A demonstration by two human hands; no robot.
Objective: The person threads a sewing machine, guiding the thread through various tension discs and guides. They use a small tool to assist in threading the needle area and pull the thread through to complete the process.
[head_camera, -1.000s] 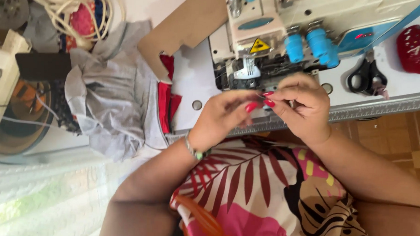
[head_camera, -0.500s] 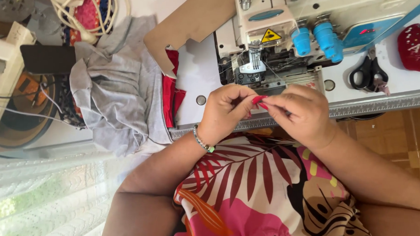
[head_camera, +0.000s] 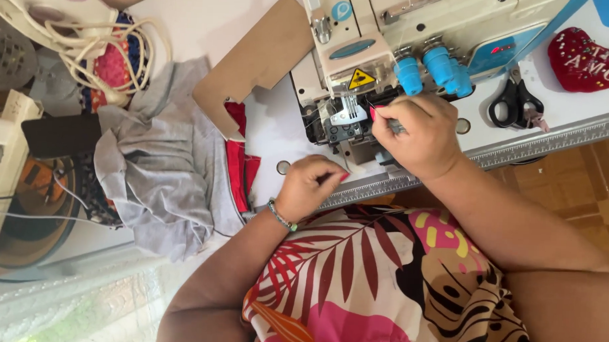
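Yellow triangular warning label at upper centre on sewing machine; right hand pinching small tool just below; left hand curled shut on bench.

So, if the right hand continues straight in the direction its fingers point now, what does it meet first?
Probably the metal presser foot of the sewing machine. The right hand pinches a thin tool, perhaps tweezers, with fingers pointing left toward the needle area. Depth is unclear, so contact cannot be confirmed.
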